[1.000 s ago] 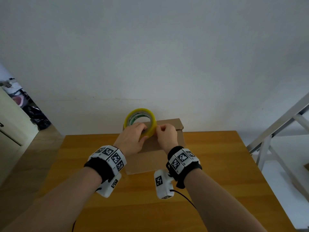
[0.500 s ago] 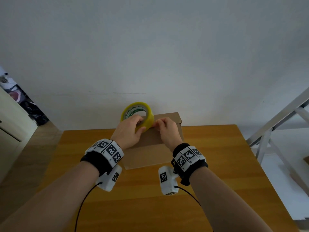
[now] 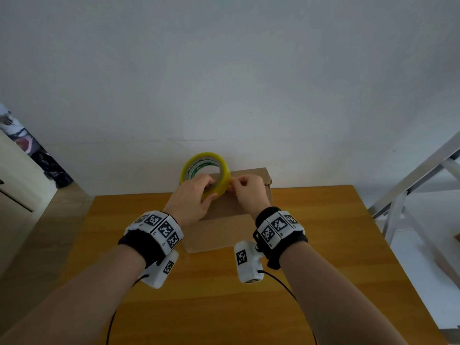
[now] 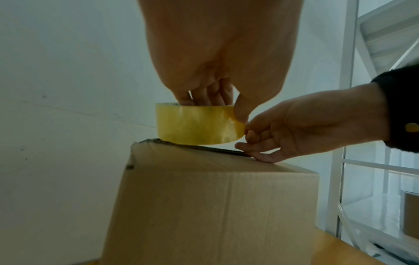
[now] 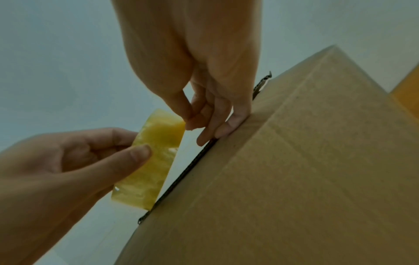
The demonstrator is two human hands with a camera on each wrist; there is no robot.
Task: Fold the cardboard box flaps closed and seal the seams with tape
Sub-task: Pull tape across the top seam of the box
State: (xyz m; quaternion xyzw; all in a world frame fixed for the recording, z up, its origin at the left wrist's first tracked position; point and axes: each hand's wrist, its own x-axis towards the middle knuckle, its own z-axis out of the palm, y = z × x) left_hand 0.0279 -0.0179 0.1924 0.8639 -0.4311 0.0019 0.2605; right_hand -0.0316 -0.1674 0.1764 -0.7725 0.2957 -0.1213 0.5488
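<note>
A brown cardboard box (image 3: 224,220) stands on the wooden table with its top flaps folded shut. My left hand (image 3: 193,197) grips a yellow tape roll (image 3: 202,170), fingers through the core and thumb on the outside, holding it upright just above the box's far top edge (image 4: 197,125). My right hand (image 3: 245,189) pinches at the roll's right side with thumb and forefinger (image 5: 188,122), its other fingers resting on the box edge (image 4: 260,156). Whether a tape end is peeled free I cannot tell.
The wooden table (image 3: 311,245) meets a white wall (image 3: 224,83) just behind the box. A white metal frame (image 3: 410,195) stands off the table's right side. A pale cabinet (image 3: 15,190) and clutter lie at the far left, beyond the floor.
The view has shifted a little. Both hands stay at the roll above the box's far edge; my right forefinger and thumb have closed in on the roll's side.
</note>
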